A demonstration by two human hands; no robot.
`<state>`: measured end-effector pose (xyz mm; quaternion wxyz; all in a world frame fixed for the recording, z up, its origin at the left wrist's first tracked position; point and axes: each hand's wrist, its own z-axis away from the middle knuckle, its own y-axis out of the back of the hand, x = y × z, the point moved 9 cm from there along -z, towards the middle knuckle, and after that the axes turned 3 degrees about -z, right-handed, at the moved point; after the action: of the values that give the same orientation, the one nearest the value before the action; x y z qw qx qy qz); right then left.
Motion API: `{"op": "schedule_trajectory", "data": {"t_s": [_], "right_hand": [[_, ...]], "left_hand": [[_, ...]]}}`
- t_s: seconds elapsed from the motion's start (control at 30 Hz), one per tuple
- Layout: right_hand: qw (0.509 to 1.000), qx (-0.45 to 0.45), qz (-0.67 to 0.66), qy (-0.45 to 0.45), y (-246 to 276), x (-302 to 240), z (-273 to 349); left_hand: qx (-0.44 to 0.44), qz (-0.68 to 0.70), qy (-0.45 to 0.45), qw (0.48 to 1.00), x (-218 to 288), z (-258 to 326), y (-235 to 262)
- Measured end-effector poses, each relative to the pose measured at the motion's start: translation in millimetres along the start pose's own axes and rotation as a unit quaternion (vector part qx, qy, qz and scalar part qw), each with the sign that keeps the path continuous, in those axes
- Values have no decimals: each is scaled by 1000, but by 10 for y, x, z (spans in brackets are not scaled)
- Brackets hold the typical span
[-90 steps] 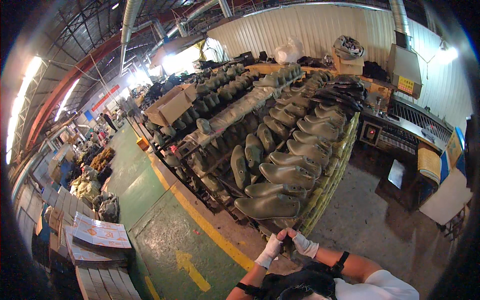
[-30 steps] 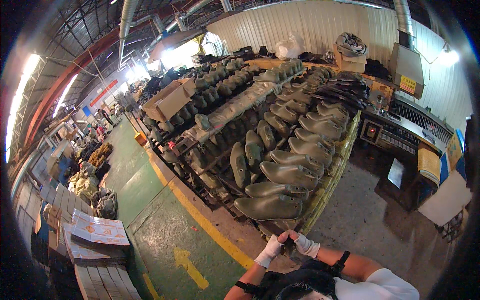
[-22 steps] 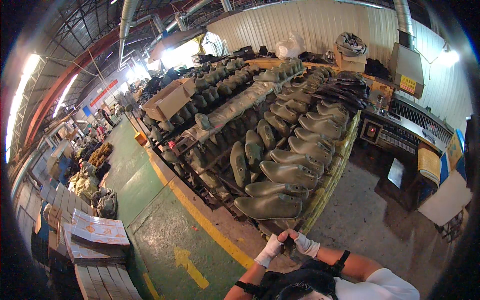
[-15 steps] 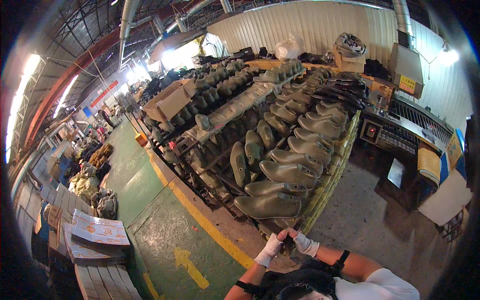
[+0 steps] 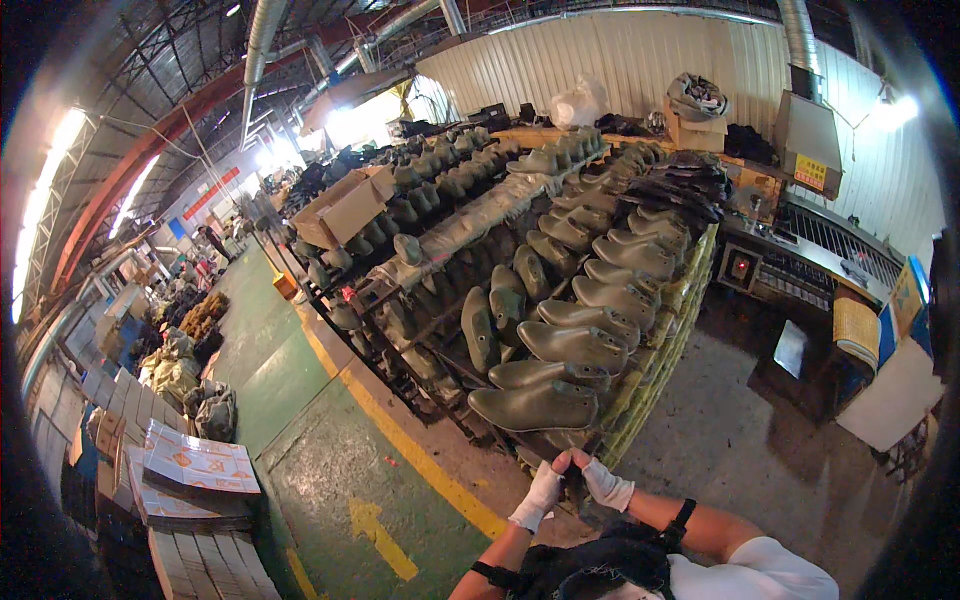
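Note:
My left hand (image 5: 543, 494) and my right hand (image 5: 605, 485) wear white gloves that leave the fingertips bare. They meet at the front end of a rack, with thumbs close together and fingers curled down out of sight. Something dark shows between and below them, too hidden to name. Just beyond my fingertips lies the nearest olive-green shoe last (image 5: 535, 406), on its side with its toe to the left. Behind it, several more lasts (image 5: 575, 345) run in a row away from me along the yellowish rack edge (image 5: 655, 385).
Left of the lasts, an open cardboard box (image 5: 342, 207) sits on the rack. A green walkway (image 5: 330, 450) with a yellow line passes on the left, beside stacked flat cardboard (image 5: 198, 460). A bench with a metal grille (image 5: 835, 240) stands at the right.
Both hands have risen slightly toward the nearest last, and the fingertips have drawn a little closer together. The lasts stay in place.

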<state>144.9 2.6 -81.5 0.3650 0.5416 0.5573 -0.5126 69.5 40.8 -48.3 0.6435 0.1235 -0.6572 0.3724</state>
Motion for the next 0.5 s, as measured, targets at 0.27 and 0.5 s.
{"op": "schedule_trajectory", "data": {"t_s": [0.27, 0.5], "right_hand": [[999, 25, -45, 8, -132, -262, -64], [999, 41, -33, 11, -77, -131, -39]], "left_hand": [[9, 17, -22, 1000, -105, -11, 131], [49, -9, 19, 999, -19, 56, 111]]}}
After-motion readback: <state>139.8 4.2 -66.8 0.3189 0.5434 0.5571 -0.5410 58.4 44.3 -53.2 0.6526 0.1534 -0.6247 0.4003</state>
